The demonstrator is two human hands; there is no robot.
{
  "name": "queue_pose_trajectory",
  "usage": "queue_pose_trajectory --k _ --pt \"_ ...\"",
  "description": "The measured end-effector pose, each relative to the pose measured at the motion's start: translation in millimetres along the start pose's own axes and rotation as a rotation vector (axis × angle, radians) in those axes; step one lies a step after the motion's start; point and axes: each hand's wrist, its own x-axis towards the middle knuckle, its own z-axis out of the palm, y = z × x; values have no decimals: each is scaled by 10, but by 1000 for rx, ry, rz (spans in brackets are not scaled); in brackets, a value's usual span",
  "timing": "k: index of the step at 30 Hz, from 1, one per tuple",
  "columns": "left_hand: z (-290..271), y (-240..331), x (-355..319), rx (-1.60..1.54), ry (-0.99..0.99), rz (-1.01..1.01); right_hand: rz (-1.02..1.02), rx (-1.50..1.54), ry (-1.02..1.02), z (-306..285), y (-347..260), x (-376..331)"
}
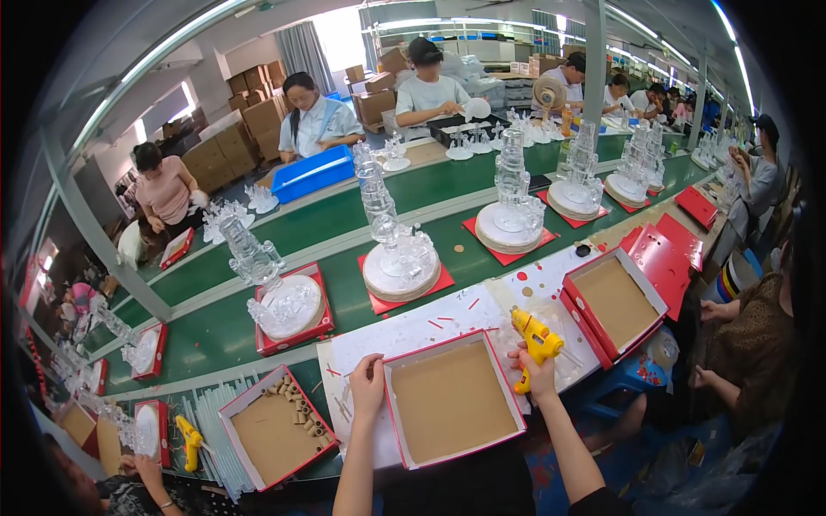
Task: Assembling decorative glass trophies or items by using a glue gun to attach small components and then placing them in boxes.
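Head view, looking down: the left hand rests on the left rim of a shallow red-edged box with a brown cardboard floor, fingers laid flat and close together along the wall, gripping nothing else. The box sits square in front of the person on a white sheet spread over the counter, close to the near edge. On the other side, the right hand is wrapped tight round the handle of a yellow glue gun, held upright just beside the box's right corner, nozzle pointing up and left. Further right lies a second open red box, apart from the first. To the left, a third box holds a cluster of small cardboard tubes. Beyond them, on the green belt, clear crystal towers stand on red trays. Other workers sit across the line.
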Motion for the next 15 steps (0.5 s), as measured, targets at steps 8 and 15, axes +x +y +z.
queue_pose_trajectory --k 8,15 --pt "13 12 -6 3 0 -2 -5 -27 2 -19 21 -1" --pt "14 27 0 3 -5 0 -8 -26 1 -17 7 1"
